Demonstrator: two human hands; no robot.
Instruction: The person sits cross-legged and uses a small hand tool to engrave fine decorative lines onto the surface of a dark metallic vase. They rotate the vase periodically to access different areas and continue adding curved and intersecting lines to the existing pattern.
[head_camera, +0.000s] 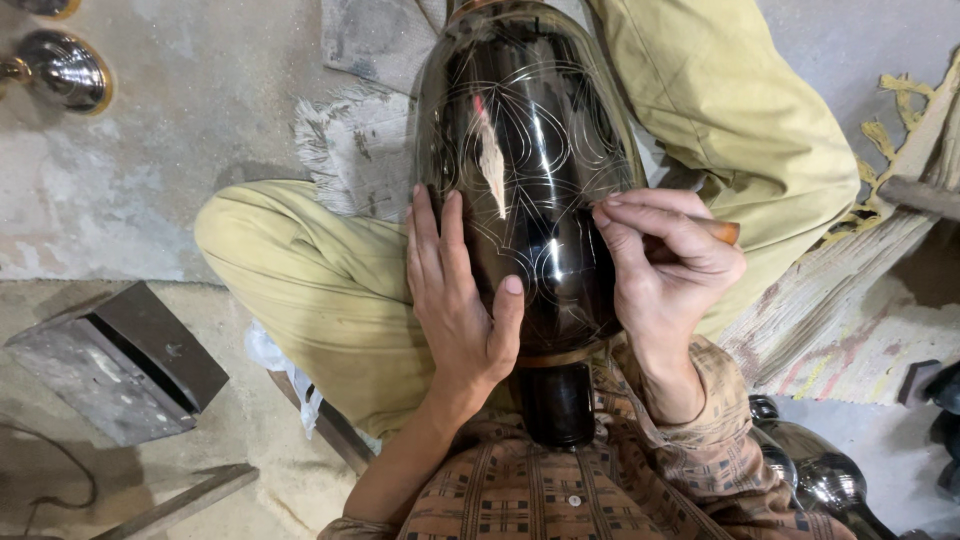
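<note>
A large black glossy metal vase (530, 150) lies across my lap, its neck toward my chest. Fine engraved line patterns cover its body. My left hand (455, 290) rests flat against the vase's left side, fingers spread, thumb on the front. My right hand (665, 265) grips a small engraving tool with a brown wooden handle (725, 232), its working end pressed to the vase's right side. My legs in yellow-green trousers (320, 280) are folded under the vase.
A grey metal block (120, 360) sits on the floor at the left. A shiny metal vessel (65, 70) lies at top left; another dark polished one (815, 470) at lower right. A frayed cloth (350, 150) and a woven mat (860, 290) lie beneath.
</note>
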